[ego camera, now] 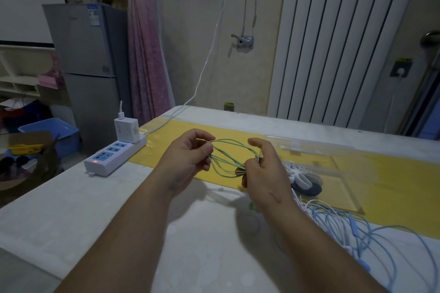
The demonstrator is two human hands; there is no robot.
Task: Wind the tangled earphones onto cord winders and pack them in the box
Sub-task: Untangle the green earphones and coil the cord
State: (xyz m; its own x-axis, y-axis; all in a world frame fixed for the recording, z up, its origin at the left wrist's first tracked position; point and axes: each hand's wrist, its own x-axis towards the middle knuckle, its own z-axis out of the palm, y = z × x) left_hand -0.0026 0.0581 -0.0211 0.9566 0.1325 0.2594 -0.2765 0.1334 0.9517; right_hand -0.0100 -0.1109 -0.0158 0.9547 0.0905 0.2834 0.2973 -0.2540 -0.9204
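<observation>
Green earphone cord (227, 158), several loops stretched in the air above the table (119, 209), pinched at one end by left hand (188, 159), grasped at the other by right hand (264, 171). Likely risk: loosened pinch, loops springing apart and re-knotting.

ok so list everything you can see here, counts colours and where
table: one, white, foreground
mat: one, yellow, across table
green earphones: one, green, held above mat
tangled earphones: pile, blue and white, table right
cord winders: two seen, white and grey, on mat
clear box: one, transparent, on mat, right
power strip: one, white-blue, table's left edge
charger: one, white, plugged into power strip
fridge: one, grey, background left
left hand: pinches green earphones
right hand: grips their other end
</observation>
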